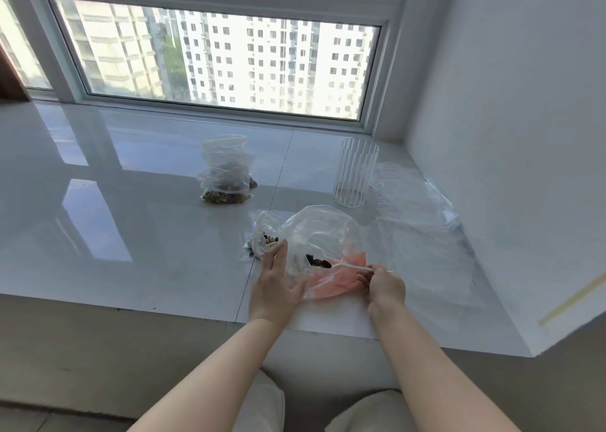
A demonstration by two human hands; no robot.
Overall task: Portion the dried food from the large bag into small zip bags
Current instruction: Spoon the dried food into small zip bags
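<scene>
Large bag (323, 234) on worktop (147, 234), just front of ribbed glass (354, 172). Left hand (273, 284) flat, fingers straight, pressing bag edge. Right hand (385, 287) grip pinching white spoon (351, 266), bowl inside bag holding dried food (318, 262). Filled small zip bags (226, 172) left of glass.

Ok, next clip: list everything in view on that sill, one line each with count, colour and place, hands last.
filled zip bags: a small pile, exact count unclear, clear with dark dried food, mid-sill towards the window
ribbed cup: one, clear, right of the pile
empty zip bags: a flat stack, count unclear, clear, far right by the wall
large bag: one, clear with a pink panel, near the front edge
small bag: one, clear, some dried food inside, left of the large bag
spoon: one, white, loaded with dark pieces inside the large bag
sill: one, glossy white tile, under the window
left hand: fingers straight, at the bags' edges
right hand: pinches the spoon handle
</scene>
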